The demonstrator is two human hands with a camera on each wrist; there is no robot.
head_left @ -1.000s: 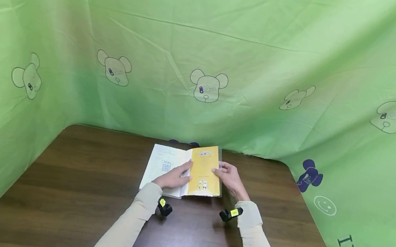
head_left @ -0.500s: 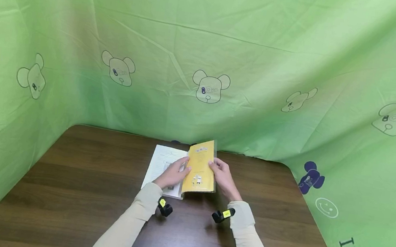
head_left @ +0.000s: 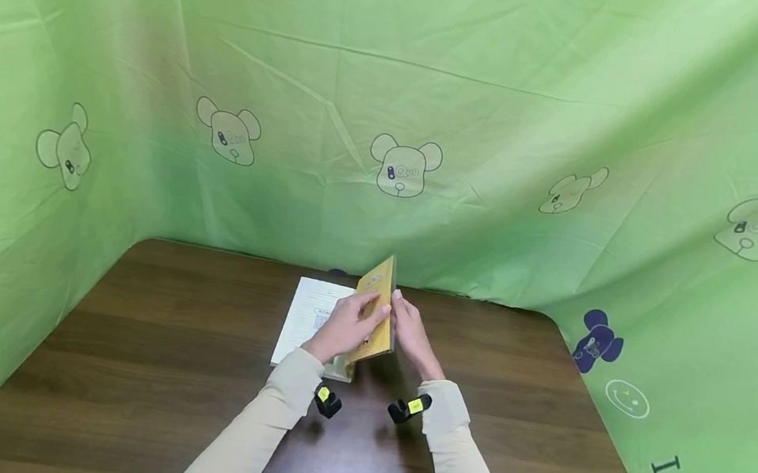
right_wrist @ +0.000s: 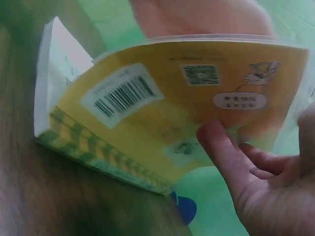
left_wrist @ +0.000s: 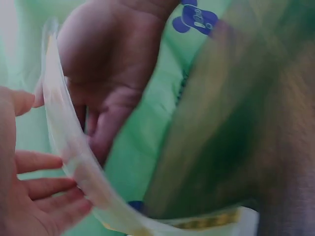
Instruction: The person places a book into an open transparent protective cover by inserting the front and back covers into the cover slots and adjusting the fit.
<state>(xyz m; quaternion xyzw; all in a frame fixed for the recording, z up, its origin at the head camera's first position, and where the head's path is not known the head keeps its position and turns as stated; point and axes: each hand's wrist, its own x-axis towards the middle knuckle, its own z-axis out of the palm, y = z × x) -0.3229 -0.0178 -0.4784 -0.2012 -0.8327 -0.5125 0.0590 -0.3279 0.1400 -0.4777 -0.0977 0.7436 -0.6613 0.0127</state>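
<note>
A book with a yellow, clear-jacketed cover (head_left: 379, 280) lies open, its white page block (head_left: 303, 321) flat on the table. The back cover stands raised and tilted at the right of the pages. Against its inner side, my left hand (head_left: 347, 328) touches with extended fingers (left_wrist: 47, 189). On the outer side my right hand (head_left: 412, 337) touches the cover with fairly straight fingers (right_wrist: 221, 147). In the right wrist view the outer face shows a barcode (right_wrist: 123, 96) and a striped spine (right_wrist: 106, 150). The cover bends between both hands in the left wrist view.
The brown wooden table (head_left: 153, 367) extends on both sides of the book. A green cloth (head_left: 283, 200) with bear prints hangs behind the table and along its sides. Black wrist cameras (head_left: 410, 408) sit at both cuffs.
The yellow cover has swung up from lying nearly flat at the right to standing steeply. My right hand has moved left with it, from its edge to its outer face.
</note>
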